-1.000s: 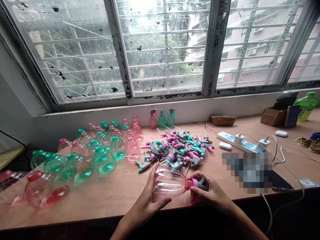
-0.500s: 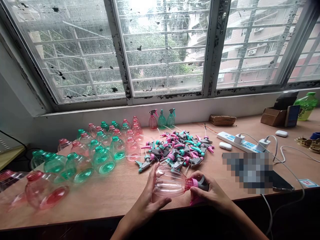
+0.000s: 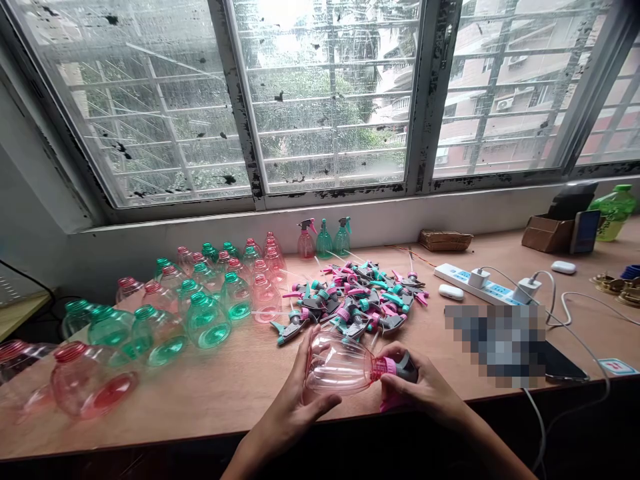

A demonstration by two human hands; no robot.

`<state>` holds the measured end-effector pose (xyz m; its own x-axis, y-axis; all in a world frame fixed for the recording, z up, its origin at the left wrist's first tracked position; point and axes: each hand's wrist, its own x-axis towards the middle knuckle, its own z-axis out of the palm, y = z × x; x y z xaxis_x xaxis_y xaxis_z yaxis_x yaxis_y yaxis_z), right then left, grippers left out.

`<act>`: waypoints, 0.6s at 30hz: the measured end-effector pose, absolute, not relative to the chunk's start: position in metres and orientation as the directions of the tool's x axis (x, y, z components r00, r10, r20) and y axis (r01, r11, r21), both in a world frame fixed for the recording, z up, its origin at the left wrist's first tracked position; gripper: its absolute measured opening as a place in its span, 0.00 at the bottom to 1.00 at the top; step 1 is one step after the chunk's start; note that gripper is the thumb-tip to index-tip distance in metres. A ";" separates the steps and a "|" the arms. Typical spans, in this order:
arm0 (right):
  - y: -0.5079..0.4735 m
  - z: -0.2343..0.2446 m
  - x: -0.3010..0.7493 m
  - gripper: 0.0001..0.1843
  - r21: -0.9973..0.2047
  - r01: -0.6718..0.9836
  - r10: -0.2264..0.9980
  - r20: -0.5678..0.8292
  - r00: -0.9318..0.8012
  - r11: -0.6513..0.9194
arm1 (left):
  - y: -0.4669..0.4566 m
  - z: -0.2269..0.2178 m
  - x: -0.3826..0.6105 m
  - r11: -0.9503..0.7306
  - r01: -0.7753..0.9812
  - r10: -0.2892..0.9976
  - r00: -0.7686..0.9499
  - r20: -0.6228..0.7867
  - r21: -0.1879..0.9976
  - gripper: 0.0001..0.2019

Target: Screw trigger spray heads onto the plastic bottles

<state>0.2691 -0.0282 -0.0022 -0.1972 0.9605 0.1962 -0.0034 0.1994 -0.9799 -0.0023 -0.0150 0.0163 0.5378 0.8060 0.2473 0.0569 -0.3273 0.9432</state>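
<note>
A clear pink plastic bottle (image 3: 340,365) lies sideways over the front of the wooden table (image 3: 240,387). My left hand (image 3: 295,407) cups its base and side, fingers wrapped round it. My right hand (image 3: 423,390) grips the pink and grey trigger sprayer head (image 3: 400,368) fitted at the bottle's neck. Just behind lies a heap of pink, teal and grey sprayer heads (image 3: 355,300).
Several empty pink and green bottles (image 3: 200,300) stand at the left. Three finished spray bottles (image 3: 324,239) stand by the wall. At the right lie a white power strip (image 3: 480,283) with chargers and cables, a phone, a cardboard box (image 3: 547,233) and a green bottle (image 3: 614,210).
The pink bottle has turned slightly in my hands. Both hands stay in the same place.
</note>
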 end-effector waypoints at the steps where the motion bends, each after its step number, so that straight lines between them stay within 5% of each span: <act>1: -0.028 -0.002 0.269 0.17 -0.980 -0.003 0.961 0.197 -0.195 0.201 | -0.015 0.017 -0.002 -0.329 0.049 0.802 0.542 0.252 0.943 0.46; 9: -0.029 0.000 0.269 0.16 -0.980 -0.011 0.959 0.194 -0.208 0.196 | -0.010 0.009 -0.002 -0.434 0.130 0.795 0.521 0.311 0.891 0.46; 18: -0.029 0.001 0.268 0.17 -0.981 0.004 0.963 0.189 -0.191 0.194 | -0.010 0.011 -0.004 -0.355 0.120 0.807 0.541 0.239 0.927 0.50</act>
<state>0.2684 -0.0291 0.0006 -0.1905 0.9632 0.1894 0.0044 0.1938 -0.9810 -0.0044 -0.0098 0.0107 0.5405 0.8067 0.2388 0.1199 -0.3548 0.9272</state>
